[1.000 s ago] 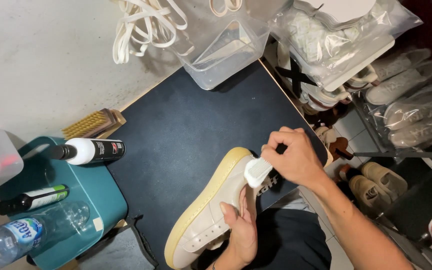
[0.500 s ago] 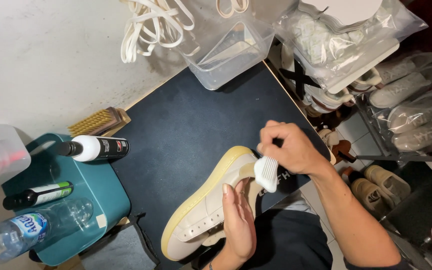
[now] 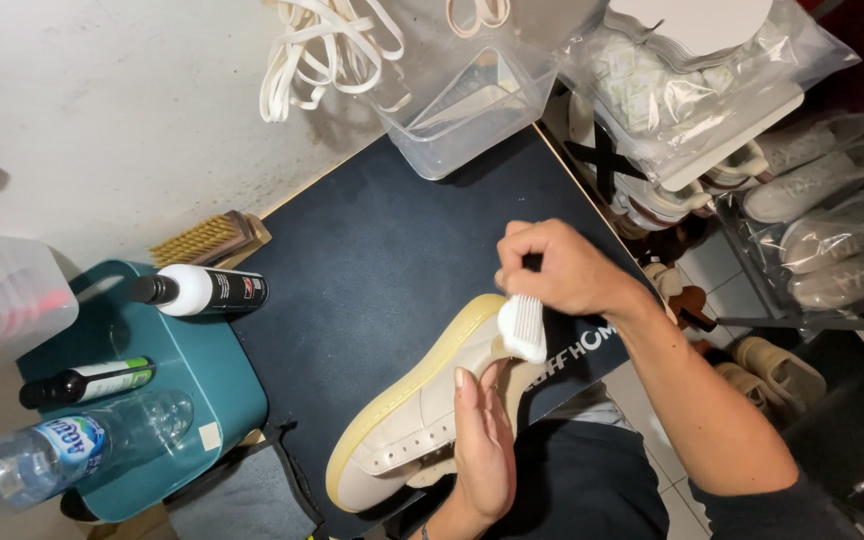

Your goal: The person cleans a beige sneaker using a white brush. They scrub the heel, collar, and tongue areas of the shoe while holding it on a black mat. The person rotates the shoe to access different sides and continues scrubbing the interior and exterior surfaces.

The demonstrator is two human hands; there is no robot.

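I see a pale beige leather sneaker with a yellowish gum-rubber sole (image 3: 422, 410) lying tilted on its side on the dark mat, its sole edge facing left and its toe pointing up-right. A small brush with dense white bristles (image 3: 523, 327) is pressed bristles-down against the sneaker's toe end.

My left hand (image 3: 484, 452) and right hand (image 3: 560, 268) are bare, no gloves or rings showing; a dark sleeve covers my right upper arm, dark clothing below.
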